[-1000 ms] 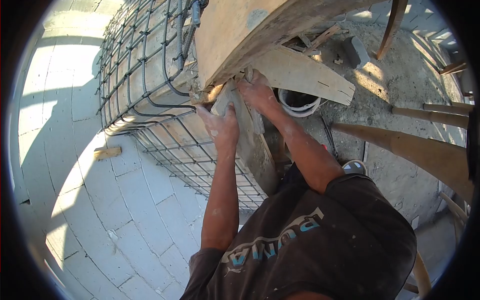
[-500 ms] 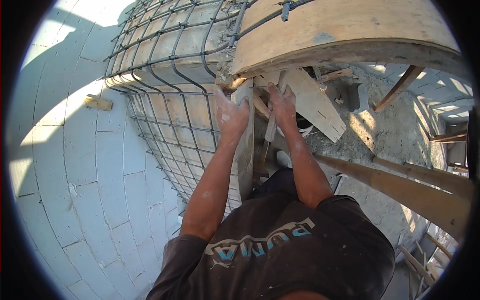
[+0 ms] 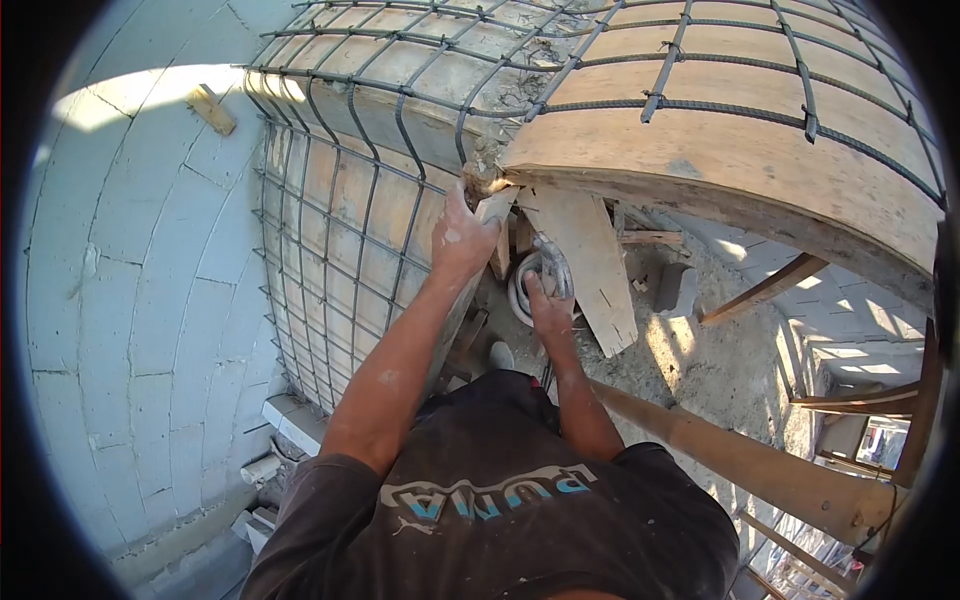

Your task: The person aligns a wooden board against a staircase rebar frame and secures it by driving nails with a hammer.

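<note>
My left hand (image 3: 463, 240) is closed around the top edge of an upright wooden board (image 3: 497, 207), thumb on the right side and fingers on the left. The board stands under the corner of a curved plywood form (image 3: 620, 165). To its right, my right hand (image 3: 550, 305) is wrapped round a worn grey-handled tool (image 3: 554, 262); its far end cannot be made out. Behind that hand are a pale coiled hose or cable (image 3: 520, 290) and a slanting plywood offcut (image 3: 590, 270).
A rebar grid (image 3: 340, 220) covers the formwork on the left, and more rebar (image 3: 720, 105) crosses the curved form. A pale block wall (image 3: 150, 300) rises at far left. A wooden beam (image 3: 740, 470) crosses at lower right. A grey block (image 3: 677, 290) sits on the rough floor.
My view has shifted, showing more rebar on the curved form. My right hand has come lower and turned, swinging the tool from its long downward slant. My left hand stays on the board.
</note>
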The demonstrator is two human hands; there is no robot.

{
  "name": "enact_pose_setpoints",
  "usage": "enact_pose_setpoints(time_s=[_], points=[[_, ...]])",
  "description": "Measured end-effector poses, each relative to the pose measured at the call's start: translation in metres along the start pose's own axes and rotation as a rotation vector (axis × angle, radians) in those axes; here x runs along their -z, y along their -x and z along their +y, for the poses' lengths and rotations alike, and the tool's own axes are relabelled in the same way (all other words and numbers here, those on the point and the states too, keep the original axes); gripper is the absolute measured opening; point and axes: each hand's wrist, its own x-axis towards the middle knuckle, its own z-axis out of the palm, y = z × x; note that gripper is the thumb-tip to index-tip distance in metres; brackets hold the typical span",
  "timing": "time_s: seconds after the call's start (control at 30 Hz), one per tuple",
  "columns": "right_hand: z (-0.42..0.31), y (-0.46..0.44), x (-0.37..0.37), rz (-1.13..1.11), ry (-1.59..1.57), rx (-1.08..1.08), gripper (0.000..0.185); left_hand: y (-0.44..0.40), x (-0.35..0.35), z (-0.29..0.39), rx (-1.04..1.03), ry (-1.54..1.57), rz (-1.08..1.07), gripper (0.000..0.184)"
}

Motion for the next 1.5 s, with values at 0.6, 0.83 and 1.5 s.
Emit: enact_pose_setpoints(time_s=[0.6, 0.83, 1.5], points=[[0.013, -0.046, -0.018, -0.29, 0.268, -0.065, 0.024, -0.004, -0.009, -0.011, -0.059, -0.007, 0.005, 0.074], [0.035, -0.017, -0.011, -0.337, 0.474, -0.307, 0.033, -0.003, -0.009, -0.01, -0.04, -0.026, -0.002, 0.075], [-0.071, -0.054, -0.034, -0.135, 0.328, -0.101, 0.032, -0.005, -0.006, -0.009, -0.086, 0.013, -0.005, 0.074]])
